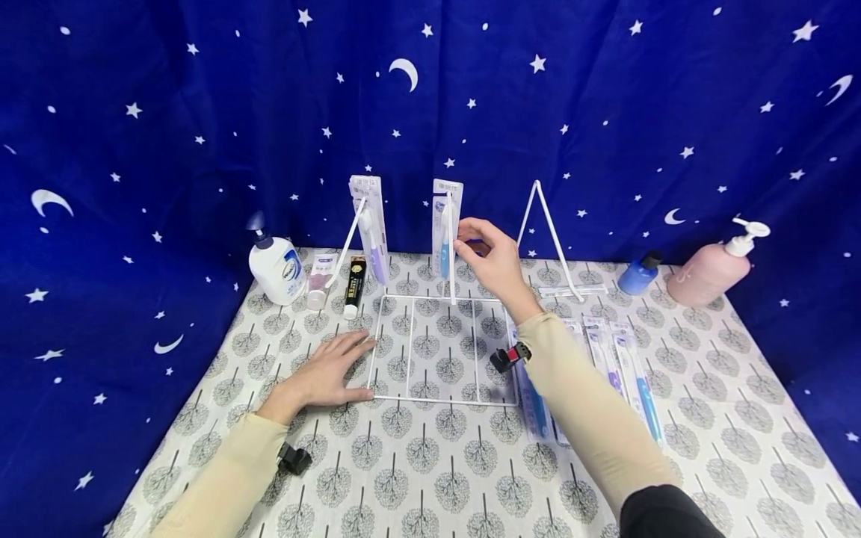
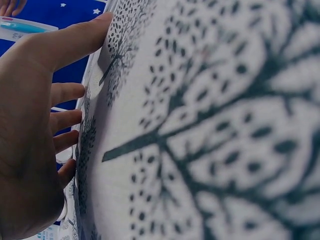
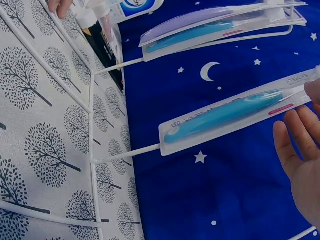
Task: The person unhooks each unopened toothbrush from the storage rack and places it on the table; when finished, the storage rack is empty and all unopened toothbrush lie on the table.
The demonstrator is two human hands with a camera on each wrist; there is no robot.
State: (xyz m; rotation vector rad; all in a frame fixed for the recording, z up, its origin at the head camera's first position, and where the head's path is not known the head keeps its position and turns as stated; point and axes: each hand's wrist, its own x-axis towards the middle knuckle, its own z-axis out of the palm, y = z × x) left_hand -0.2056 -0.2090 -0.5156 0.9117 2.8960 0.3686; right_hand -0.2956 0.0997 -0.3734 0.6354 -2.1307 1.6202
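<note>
A white wire rack (image 1: 410,351) lies along the cloth, with three slanted prongs at its back. On the middle prong hangs a packaged blue toothbrush (image 1: 444,239); its handle points down. My right hand (image 1: 496,258) pinches the right edge of that package, its thumb over the packaging in the right wrist view. My left hand (image 1: 329,373) rests on the cloth with spread fingers, thumb and fingertips at the rack's left side. Packaged toothbrushes (image 3: 200,22), one purple and one blue, hang together on the left prong. Nothing hangs on the right prong (image 1: 553,232).
Several packaged toothbrushes (image 1: 642,381) lie right of the rack, partly under my right forearm. A white pump bottle (image 1: 276,273), a pink tube (image 1: 321,280) and a black tube (image 1: 355,288) are at left. A blue bottle (image 1: 637,276) and pink pump bottle (image 1: 706,276) stand back right.
</note>
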